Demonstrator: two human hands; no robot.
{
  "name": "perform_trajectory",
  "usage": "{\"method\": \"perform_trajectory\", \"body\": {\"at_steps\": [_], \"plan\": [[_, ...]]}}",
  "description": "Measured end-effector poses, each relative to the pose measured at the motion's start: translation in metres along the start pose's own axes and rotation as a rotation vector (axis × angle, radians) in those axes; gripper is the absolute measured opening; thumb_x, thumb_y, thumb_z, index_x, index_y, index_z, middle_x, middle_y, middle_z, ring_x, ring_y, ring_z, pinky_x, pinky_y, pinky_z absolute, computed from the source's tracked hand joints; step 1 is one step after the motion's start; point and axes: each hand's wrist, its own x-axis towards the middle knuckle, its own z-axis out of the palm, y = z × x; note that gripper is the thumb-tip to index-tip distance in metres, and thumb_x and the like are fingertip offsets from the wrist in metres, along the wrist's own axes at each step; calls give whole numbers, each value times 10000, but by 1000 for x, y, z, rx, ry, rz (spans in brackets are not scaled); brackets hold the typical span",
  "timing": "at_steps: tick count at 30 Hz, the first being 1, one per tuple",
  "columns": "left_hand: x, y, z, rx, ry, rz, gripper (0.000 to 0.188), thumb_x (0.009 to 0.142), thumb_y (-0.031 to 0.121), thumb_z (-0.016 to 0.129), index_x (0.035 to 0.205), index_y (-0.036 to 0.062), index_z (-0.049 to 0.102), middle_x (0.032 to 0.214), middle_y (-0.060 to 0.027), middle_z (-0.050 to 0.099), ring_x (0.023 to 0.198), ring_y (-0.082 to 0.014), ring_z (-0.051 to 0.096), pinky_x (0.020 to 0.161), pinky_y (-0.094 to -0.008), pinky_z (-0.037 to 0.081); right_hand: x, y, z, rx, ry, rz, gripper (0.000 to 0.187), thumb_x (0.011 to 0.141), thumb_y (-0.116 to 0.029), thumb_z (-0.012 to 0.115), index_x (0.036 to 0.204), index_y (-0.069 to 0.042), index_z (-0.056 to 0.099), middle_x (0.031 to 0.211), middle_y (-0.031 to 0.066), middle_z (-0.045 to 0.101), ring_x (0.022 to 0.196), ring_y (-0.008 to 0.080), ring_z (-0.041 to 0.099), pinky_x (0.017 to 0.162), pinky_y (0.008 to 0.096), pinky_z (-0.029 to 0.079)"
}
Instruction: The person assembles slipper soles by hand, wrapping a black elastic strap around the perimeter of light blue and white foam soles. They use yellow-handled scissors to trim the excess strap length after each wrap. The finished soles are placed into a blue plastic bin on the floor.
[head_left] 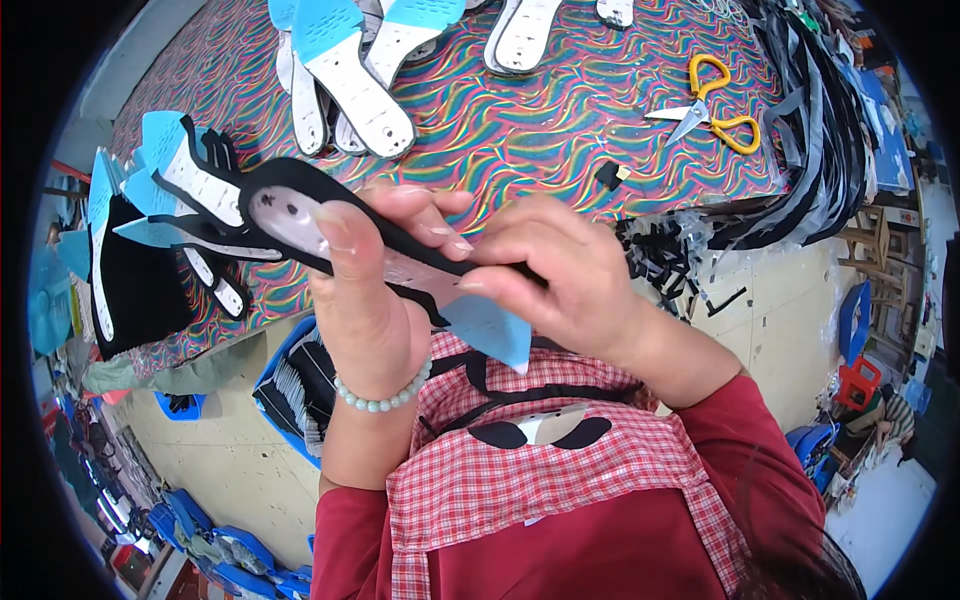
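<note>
A shoe insole board [287, 218] with a whitish heel, a blue pointed toe end and a black band along its edge is held up in front of my chest. My left hand [362, 275] grips it around the middle, thumb on its face and fingers behind the far edge. At that far edge, nearer the blue end, my right hand [560, 262] pinches the black band [400, 238] between thumb and bent forefinger. A short black strip hangs beneath the board. What the right fingertips cover is partly hidden.
On the patterned tablecloth [560, 130] lie more blue-and-white insole boards [365, 100], yellow-handled scissors [705, 110] and a small black scrap [609, 176]. Black-edged boards [200, 190] cluster at left. Long black strips [825, 130] drape over the right edge. A blue bin [275, 385] stands below the table.
</note>
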Motion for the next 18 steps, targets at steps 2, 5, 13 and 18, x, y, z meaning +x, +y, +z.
{"method": "perform_trajectory", "body": {"at_steps": [2, 5, 13, 18], "plan": [[4, -5, -5, -52, -129, 89, 473, 920, 471, 521, 963, 6, 596, 819, -110, 600, 765, -239, 622, 852, -414, 489, 4, -11, -8, -57, -94, 33, 201, 758, -144, 750, 832, -19, 611, 800, 104, 611, 738, 225, 599, 638, 320, 481], [-2, -3, 12, 231, -174, 150, 397, 920, 373, 547, 1022, -8, 584, 997, -169, 615, 999, -278, 581, 935, -423, 443, 14, -7, -11, 68, -2, -51, 181, 775, -168, 729, 822, -37, 614, 779, 98, 565, 729, 229, 602, 613, 313, 486], [-22, 4, 12, 442, 102, 155, 223, 962, 151, 515, 1073, -35, 566, 950, -152, 663, 963, -224, 625, 866, -341, 479, -10, -7, -3, 213, -82, 255, 178, 912, -156, 562, 885, 12, 616, 782, 132, 572, 724, 272, 581, 643, 351, 459], [-25, 9, 8, 401, -69, -161, 275, 890, 43, 586, 1150, -42, 562, 1013, -116, 659, 966, -150, 608, 862, -276, 469, -11, -15, -6, 73, -26, 116, 155, 871, -147, 615, 927, -3, 610, 824, 124, 591, 730, 290, 590, 648, 369, 471]]}}
